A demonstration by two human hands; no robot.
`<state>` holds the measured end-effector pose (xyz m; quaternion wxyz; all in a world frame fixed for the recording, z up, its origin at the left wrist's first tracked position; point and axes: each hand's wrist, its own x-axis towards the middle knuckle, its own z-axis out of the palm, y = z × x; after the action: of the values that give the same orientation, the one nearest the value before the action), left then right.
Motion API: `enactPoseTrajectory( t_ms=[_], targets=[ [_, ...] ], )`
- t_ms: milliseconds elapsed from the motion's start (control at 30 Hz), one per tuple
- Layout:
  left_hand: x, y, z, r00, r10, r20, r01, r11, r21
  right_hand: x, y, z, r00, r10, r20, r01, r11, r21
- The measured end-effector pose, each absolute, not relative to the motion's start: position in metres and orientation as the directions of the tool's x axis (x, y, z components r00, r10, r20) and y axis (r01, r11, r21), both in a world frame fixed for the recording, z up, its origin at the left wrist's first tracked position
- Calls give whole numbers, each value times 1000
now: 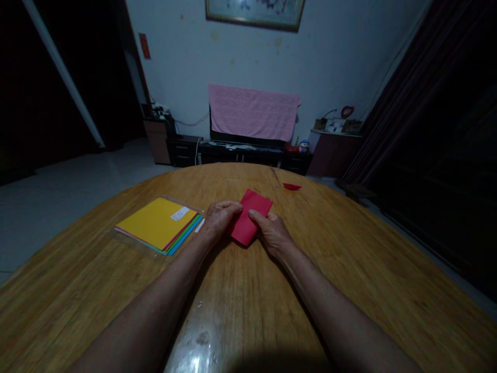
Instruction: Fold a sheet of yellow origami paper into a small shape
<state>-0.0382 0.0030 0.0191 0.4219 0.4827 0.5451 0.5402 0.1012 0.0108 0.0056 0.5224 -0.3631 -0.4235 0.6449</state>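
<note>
L grip point(219, 220) and R grip point(273, 234) pinching red paper point(245, 220) on worktop point(334, 269), lower centre; slip could misalign or crease sheet.

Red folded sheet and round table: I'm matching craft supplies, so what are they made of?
The red folded sheet looks like thin matte paper: crisp creases, no shine. The round table seems varnished wood, perhaps veneer: visible grain, glare near the front.
</note>
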Motion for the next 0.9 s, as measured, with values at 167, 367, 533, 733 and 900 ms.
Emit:
enactPoseTrajectory(
  t_ms=[167,367,533,733,900],
  targets=[
    [-43,9,12,-179,978,108,21,-106,994,104,11,6,-228,971,-65,-331,-140,-933],
    [-47,11,8,-185,976,115,8,-116,993,107,12,6,-284,952,-116,-283,-199,-938],
    [-50,12,9,-213,971,108,6,-110,994,108,14,4,-341,934,-103,-262,-200,-944],
    [-51,15,6,-238,965,109,-28,-119,992,108,11,4,-378,918,-117,-262,-227,-938],
    [-49,13,9,-254,966,57,-108,-87,990,109,11,4,-415,904,-107,-226,-217,-950]
  ],
)
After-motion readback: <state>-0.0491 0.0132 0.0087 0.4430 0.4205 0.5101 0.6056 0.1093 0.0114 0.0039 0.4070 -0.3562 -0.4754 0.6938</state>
